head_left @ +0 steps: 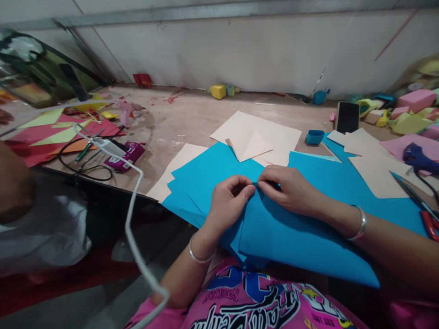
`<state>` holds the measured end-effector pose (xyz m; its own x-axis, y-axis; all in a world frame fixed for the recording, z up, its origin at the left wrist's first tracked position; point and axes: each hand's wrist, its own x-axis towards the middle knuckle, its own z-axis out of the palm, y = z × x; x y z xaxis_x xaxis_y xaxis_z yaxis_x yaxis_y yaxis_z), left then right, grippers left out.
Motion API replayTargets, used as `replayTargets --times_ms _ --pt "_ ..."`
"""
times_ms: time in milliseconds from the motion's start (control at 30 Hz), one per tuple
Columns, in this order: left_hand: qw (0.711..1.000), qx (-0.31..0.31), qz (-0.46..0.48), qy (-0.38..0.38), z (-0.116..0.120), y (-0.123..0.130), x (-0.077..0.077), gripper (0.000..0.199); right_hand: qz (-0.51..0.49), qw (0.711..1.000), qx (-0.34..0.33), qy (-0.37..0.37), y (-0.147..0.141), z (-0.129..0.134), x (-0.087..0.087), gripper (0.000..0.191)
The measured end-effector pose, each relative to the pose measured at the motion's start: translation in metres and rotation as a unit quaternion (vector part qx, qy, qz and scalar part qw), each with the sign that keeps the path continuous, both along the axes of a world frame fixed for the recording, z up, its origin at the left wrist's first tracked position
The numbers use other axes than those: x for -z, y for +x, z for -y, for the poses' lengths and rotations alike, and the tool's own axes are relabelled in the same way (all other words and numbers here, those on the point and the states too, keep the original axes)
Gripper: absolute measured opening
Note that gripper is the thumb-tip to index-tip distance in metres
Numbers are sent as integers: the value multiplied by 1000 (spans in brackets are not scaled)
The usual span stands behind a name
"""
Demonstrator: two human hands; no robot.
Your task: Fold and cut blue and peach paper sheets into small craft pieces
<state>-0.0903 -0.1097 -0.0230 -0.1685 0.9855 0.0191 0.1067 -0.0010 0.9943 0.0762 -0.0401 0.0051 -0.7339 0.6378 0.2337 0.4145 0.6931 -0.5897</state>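
Note:
A large blue sheet lies over the table's front edge, its lower right corner curling down. My left hand pinches its upper edge between thumb and fingertips. Close beside it, my right hand pinches the same edge, thumb and fingers pressed together. More blue sheets lie beneath and to the left. Just beyond my hands, a folded cream paper piece rests on a flat cream sheet.
At the right are scissors, a dark blue glue gun, a phone and folded paper pieces. A white cable hangs at the left, near a purple device. Another person's arm is at the far left.

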Motion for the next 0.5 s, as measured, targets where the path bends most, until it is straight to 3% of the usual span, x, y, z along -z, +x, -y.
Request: replayTargets --times_ms 500 --pt "1000 12 -10 4 -2 0 1 11 2 1000 1 -4 0 0 0 17"
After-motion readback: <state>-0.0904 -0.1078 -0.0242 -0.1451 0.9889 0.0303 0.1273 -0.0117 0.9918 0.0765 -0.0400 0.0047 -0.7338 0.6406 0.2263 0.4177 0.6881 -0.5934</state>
